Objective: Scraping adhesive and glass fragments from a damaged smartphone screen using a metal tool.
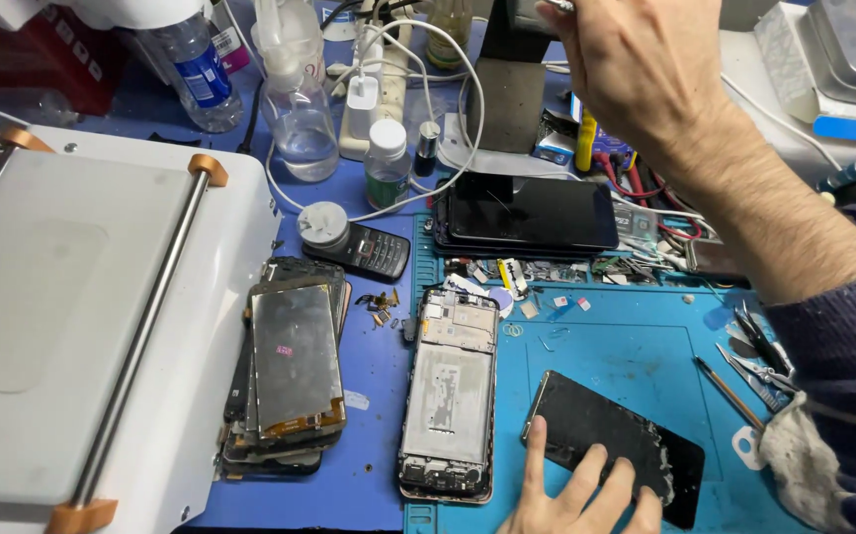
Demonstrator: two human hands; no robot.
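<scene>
My left hand (576,499) rests at the bottom centre, fingers spread on the near end of a black cracked phone screen panel (611,435) that lies flat on the blue work mat (626,346). My right hand (645,69) reaches to the top edge of the view, fingers curled at the top of a dark upright stand (507,99). A small metal piece shows at its fingertips, but the grip is cut off by the frame. An opened phone frame (448,396) with bare metal insides lies left of the screen panel.
A large white machine (62,316) with a metal bar fills the left. A stack of phone screens (295,366) lies beside it. Black phones (532,213), a small keypad phone (374,249), clear bottles (299,109), a power strip (374,89) and cables crowd the back. Tweezers (759,346) lie at the right.
</scene>
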